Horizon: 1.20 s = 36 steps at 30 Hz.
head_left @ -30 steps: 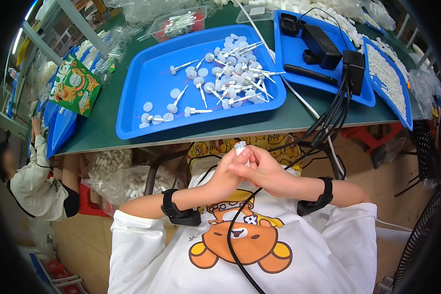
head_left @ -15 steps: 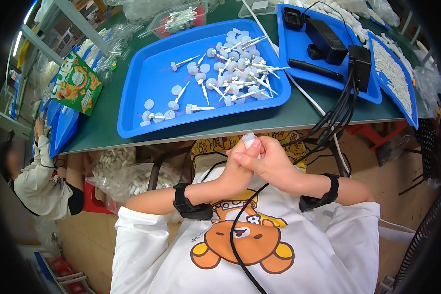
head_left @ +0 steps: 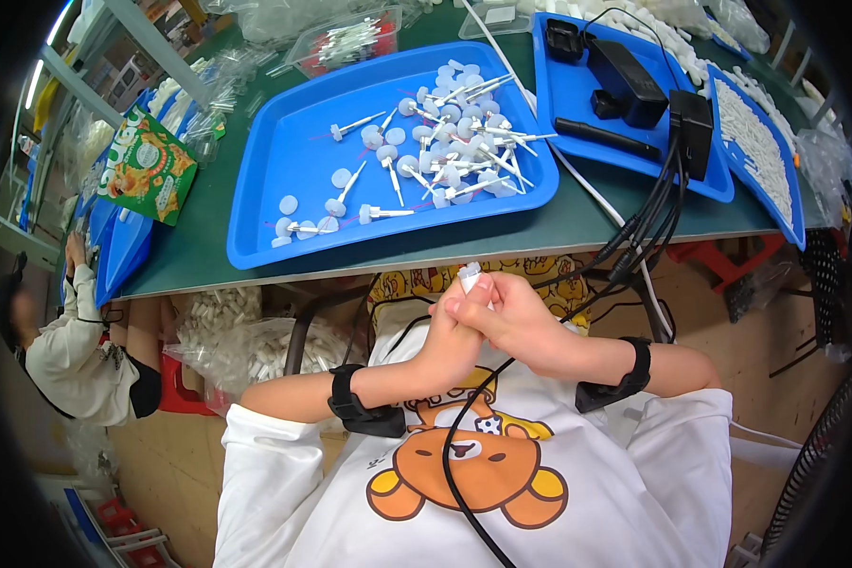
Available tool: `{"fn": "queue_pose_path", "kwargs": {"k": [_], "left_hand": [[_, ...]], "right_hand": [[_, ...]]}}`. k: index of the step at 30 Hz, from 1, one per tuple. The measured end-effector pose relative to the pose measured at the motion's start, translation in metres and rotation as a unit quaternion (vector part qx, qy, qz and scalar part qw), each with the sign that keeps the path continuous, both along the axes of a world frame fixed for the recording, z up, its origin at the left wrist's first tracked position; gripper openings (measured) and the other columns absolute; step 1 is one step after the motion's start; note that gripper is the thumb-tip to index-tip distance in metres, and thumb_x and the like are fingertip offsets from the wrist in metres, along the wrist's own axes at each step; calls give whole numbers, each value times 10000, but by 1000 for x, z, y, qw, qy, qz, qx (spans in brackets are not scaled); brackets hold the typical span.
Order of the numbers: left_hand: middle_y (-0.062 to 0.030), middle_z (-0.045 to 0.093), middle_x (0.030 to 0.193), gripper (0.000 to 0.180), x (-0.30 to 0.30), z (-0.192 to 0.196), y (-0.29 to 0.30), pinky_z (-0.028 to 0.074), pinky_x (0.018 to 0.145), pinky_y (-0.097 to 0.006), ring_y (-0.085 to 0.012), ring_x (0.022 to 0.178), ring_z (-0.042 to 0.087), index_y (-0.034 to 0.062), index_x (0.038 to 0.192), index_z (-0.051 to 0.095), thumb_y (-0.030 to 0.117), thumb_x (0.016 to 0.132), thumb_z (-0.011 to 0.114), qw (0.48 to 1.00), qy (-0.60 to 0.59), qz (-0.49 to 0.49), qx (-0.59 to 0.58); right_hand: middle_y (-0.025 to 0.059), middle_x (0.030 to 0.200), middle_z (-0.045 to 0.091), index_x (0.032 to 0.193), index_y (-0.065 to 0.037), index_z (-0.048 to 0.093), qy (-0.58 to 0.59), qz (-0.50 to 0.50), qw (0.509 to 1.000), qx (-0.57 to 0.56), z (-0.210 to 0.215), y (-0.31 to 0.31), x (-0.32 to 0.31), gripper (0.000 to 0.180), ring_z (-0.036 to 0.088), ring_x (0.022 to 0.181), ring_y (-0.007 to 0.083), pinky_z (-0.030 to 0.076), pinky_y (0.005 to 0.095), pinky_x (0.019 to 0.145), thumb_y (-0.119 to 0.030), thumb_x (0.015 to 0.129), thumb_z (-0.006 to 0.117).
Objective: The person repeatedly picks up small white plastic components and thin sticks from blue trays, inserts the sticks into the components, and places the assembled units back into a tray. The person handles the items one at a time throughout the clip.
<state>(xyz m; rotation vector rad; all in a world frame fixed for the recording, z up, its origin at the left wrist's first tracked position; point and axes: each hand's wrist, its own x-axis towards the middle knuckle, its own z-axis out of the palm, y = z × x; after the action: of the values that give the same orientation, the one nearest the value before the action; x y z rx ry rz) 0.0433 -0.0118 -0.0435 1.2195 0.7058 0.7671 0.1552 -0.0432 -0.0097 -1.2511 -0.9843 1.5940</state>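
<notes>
Both my hands are pressed together just in front of the table edge, fingers closed around a small white plastic tube (head_left: 470,275). Its whitish, see-through end sticks up above the fingers, while the lower part is hidden. My left hand (head_left: 452,333) wraps it from the left. Across it lies the thumb of my right hand (head_left: 519,320), whose fingers close in from the right. Beyond the hands, a blue tray (head_left: 298,248) holds many thin white stick-like parts (head_left: 393,180) and round translucent caps (head_left: 341,177), heaped mostly toward its right side.
At the right, a second blue tray (head_left: 715,182) carries black adapters (head_left: 627,80), with cables hanging over the table edge. A further blue tray (head_left: 757,142) holds small white pieces. A green snack bag (head_left: 151,166) stands at left. Another person (head_left: 85,350) sits far left.
My joined hands have shifted slightly left, and the tube's end now leans more to the left. The trays' contents look the same.
</notes>
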Motion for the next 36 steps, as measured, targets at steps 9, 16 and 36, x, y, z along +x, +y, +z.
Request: {"fn": "queue_pose_path", "kwargs": {"k": [9,16,36], "left_hand": [[3,457,698,285,4,5,1,358,532,-226,-71,614,429,85,814,433,303,983,363,991,-74,-25,-105],[7,465,714,276,10,9,-3,365,529,-225,-67,615,430,93,831,436,311,983,364,995,-48,0,-86],[-43,475,639,294,12,19,-1,407,481,-251,-118,535,480,59,780,406,266,982,355,998,-32,11,-52]], "right_hand": [[3,790,562,934,-13,570,26,5,1000,-2,9,1,4,305,481,673,44,386,200,558,-312,872,572],[-3,822,612,980,-25,599,-9,55,998,-13,7,7,13,336,455,626,24,350,173,504,-341,867,583],[5,825,588,920,-22,583,32,22,999,-11,7,8,11,323,473,637,32,372,189,526,-335,845,617]]}}
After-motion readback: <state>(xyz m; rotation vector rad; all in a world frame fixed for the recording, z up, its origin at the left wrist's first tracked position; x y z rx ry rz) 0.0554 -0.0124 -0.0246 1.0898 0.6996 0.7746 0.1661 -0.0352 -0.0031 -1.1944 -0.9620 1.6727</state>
